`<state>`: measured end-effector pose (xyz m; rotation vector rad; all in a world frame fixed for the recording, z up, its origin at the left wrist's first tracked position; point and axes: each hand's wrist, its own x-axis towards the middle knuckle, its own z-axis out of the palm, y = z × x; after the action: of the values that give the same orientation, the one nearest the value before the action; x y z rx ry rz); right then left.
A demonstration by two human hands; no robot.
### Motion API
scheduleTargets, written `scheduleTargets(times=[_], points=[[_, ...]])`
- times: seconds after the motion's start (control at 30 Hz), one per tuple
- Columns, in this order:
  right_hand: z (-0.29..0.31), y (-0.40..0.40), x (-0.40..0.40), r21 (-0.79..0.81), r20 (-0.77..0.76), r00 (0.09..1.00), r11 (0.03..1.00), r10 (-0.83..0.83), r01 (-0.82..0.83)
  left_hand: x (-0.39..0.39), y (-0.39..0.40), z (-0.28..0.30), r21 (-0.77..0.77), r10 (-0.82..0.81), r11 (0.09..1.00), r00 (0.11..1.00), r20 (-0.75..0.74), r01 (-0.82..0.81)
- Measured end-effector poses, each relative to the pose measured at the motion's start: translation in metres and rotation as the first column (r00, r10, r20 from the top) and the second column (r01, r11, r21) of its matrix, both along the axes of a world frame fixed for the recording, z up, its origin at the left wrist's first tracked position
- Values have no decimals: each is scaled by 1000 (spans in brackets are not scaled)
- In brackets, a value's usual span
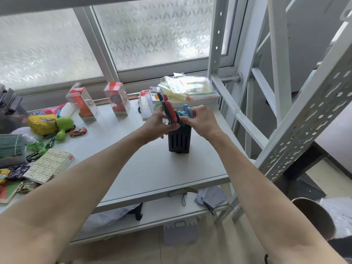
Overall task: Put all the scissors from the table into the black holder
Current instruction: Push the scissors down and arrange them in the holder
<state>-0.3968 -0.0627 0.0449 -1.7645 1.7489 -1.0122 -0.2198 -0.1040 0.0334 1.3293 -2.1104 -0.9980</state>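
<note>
A black slotted holder stands upright on the white table, right of its middle. Scissors with red and black handles stick up from the holder's left side, and my left hand is closed around them at the rim. Blue-handled scissors stand in the holder's right side. My right hand pinches at the holder's top edge just beside the blue handles. The blades are hidden inside the holder and behind my fingers.
Toys, small cars and a white box crowd the table's left end. Two red packaged boxes stand near the window. Plastic bags lie behind the holder. A perforated metal rack post rises at the right.
</note>
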Motion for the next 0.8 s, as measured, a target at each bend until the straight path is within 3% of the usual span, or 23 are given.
scheduleTargets(times=[0.17,0.27,0.43,0.6,0.8], points=[[-2,2,13,2,-121,989,997,-82,83,1,3,0,15,-30,999,1000,-7,30],[2,3,6,75,-46,997,995,67,-63,4,5,0,73,-44,996,999,-8,45],[12,0,-16,287,74,945,901,318,-325,5,14,-3,84,-23,996,996,-91,30],[9,-4,-22,318,110,926,870,361,-377,5,18,-4,103,8,995,990,-138,7],[7,-7,-20,284,74,943,899,325,-332,9,17,-1,143,-21,989,990,-139,41]])
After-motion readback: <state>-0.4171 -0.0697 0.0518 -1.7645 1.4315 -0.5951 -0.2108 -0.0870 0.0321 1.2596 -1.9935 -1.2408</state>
